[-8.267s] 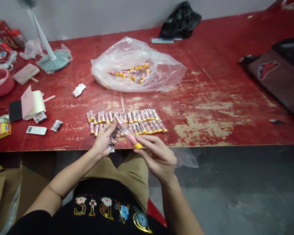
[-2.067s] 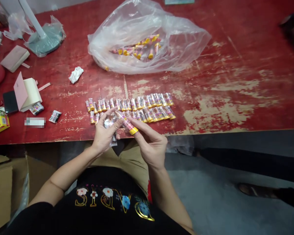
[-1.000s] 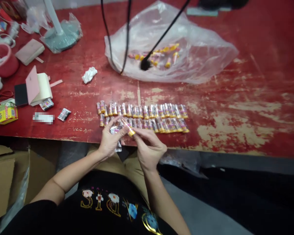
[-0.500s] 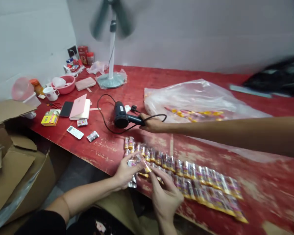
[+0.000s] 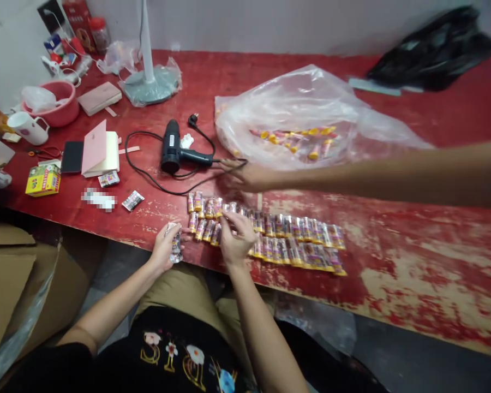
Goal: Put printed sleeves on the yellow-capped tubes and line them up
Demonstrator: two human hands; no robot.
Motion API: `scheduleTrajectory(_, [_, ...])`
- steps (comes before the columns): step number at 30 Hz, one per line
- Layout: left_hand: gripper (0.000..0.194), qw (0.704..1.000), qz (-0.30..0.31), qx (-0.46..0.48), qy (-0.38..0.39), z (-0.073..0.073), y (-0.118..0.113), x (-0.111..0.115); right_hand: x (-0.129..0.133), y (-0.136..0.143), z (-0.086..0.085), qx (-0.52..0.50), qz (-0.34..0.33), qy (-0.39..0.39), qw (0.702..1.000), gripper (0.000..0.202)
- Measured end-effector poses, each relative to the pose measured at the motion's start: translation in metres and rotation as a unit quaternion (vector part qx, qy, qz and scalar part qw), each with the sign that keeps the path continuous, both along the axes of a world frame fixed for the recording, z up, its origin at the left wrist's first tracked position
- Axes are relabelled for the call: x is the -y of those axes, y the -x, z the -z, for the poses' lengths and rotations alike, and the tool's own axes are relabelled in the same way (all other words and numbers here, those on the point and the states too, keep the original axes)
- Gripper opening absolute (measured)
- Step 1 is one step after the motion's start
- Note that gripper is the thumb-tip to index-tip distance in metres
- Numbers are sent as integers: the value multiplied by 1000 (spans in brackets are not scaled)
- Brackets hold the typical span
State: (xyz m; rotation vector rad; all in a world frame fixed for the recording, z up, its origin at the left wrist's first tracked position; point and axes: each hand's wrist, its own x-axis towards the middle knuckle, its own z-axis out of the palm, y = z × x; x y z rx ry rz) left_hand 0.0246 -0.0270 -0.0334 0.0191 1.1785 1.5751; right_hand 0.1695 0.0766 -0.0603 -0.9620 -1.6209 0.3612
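My left hand is closed around a small shiny printed packet at the table's front edge. My right hand reaches over two rows of small clear-wrapped items with yellow ends. Its fingertips are pinched at the upper row, by one of the wrapped items; whether that item is lifted cannot be made out. The rows run side by side along the front of the red table.
Another person's hand reaches in from the right, beside a black heat gun with a looped cable. Behind lie a clear plastic bag and a fan stand. Left are notebooks, a mug, a pink basin and cardboard.
My hands have moved apart; the right one has gone to the upper row. The heat gun now lies on the table, and the other person's hand has let go of its handle. The view has tilted down.
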Motion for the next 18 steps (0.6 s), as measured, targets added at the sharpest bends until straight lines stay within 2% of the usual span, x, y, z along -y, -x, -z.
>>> scheduleTrajectory(5, [36, 999, -26, 39, -8, 2, -5, 4, -17, 14, 21, 172, -4, -101, 980, 20])
scheduleTrajectory(7, [31, 998, -27, 52, -18, 4, -5, 4, -17, 14, 25, 193, -29, -113, 974, 23])
scheduleTrajectory(9, [29, 998, -19, 59, -26, 5, -4, 3, -9, 11, 23, 176, -58, -92, 978, 27])
scheduleTrajectory(12, [44, 995, -25, 70, -62, 4, -8, 4, 17, 5, 9, 93, -110, 19, 989, 30])
scheduleTrajectory(14, [61, 993, -20, 68, -94, 3, -14, 5, 37, 2, -2, 25, -154, 129, 979, 30])
scheduleTrajectory(16, [71, 994, 14, 38, -103, 4, -23, 6, 51, 1, -9, -32, -198, 245, 948, 33])
scheduleTrajectory(18, [75, 994, 51, -16, -93, 6, -31, 7, 58, -1, -13, -76, -238, 345, 905, 38])
